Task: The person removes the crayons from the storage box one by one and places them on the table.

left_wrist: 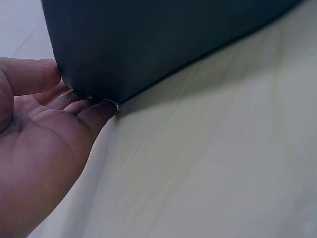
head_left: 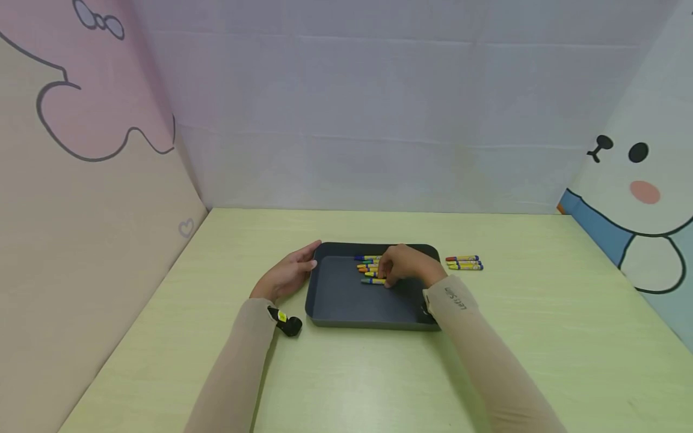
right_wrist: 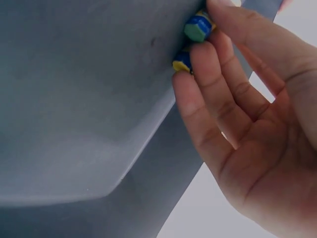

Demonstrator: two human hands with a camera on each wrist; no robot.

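My left hand (head_left: pixel 288 274) holds the left edge of a dark grey tray (head_left: pixel 346 323). In the left wrist view its thumb (left_wrist: pixel 37 75) lies against the tray's side wall and the other fingers reach the lower edge. Over the tray, my right hand (head_left: pixel 407 264) pinches a green crayon (head_left: pixel 372 281) near its right end. The green end of that crayon (right_wrist: pixel 195 30) shows between thumb and fingers in the right wrist view. A yellow-ended crayon (right_wrist: pixel 181 61) lies close beside the fingertips. Several more crayons, including a blue one (head_left: pixel 361 258) and an orange one (head_left: pixel 369 270), lie roughly parallel behind it, partly hidden by the hand.
To the right of the tray, a red crayon (head_left: pixel 462 258) and yellow crayons (head_left: pixel 465 267) lie on the pale table (head_left: pixel 541 313). A printed cloth backdrop (head_left: pixel 379 120) stands along the back, with panels at both sides.
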